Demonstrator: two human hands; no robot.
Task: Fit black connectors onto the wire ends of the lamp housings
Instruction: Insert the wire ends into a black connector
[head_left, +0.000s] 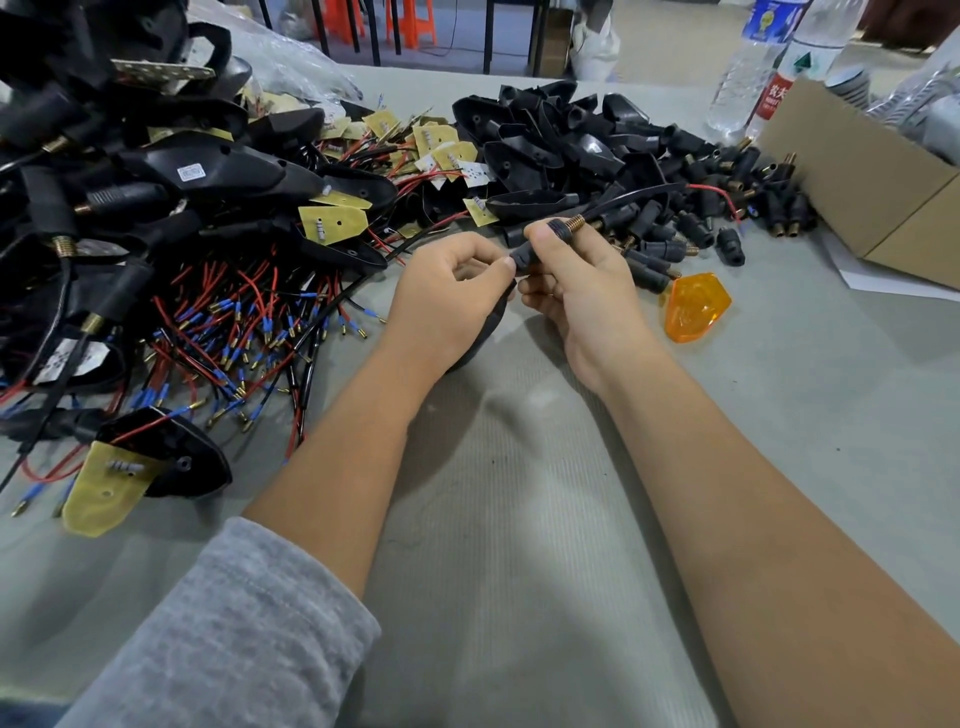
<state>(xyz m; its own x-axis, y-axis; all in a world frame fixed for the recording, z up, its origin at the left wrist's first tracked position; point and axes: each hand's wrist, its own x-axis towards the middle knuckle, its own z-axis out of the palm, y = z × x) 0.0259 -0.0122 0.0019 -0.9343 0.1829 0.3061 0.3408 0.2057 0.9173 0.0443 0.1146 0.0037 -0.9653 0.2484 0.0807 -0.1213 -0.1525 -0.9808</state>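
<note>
Black rubber, ribbed at its far end, the connector (540, 244) sits pinched between my right hand's (576, 291) thumb and curled fingers, held just above the grey table cover (519, 519), in front of the heap of loose connectors (727, 208). Its long axis runs from lower left to upper right, brass thread pointing away from me toward the cardboard box (883, 197), and a black sheathed wire (634, 195) leaves that threaded end. My left hand (447, 296) pinches the connector's near end with thumb and forefinger; beneath it hangs what I take for the lamp housing (488, 332), mostly hidden. To seat it well I should keep wire and bore in line, pushing straight, not bending. An amber lens (696, 312) lies just right.
</note>
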